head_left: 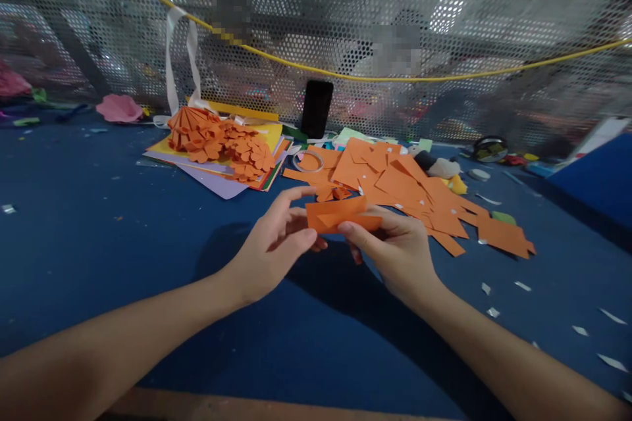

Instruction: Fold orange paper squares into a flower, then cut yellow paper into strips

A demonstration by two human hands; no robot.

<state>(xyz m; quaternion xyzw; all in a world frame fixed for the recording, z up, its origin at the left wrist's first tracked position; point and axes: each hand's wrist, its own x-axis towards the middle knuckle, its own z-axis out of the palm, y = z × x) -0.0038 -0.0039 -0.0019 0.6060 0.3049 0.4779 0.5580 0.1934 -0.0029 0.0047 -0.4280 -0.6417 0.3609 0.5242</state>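
Both my hands hold a small folded piece of orange paper [340, 214] just above the blue table [99, 237]. My left hand [276, 247] pinches its left end, with the forefinger stretched over the top edge. My right hand [395, 247] grips the right end, thumb pressed along the lower edge. Just behind the hands lies a loose heap of orange paper squares and offcuts [405, 184].
At the back left a pile of cut orange paper flowers [222, 141] rests on a stack of coloured sheets [217, 177]. A black phone [316, 108] leans against the perforated metal screen [444, 66]. A tape roll [309, 161] and small white scraps [518, 286] lie around.
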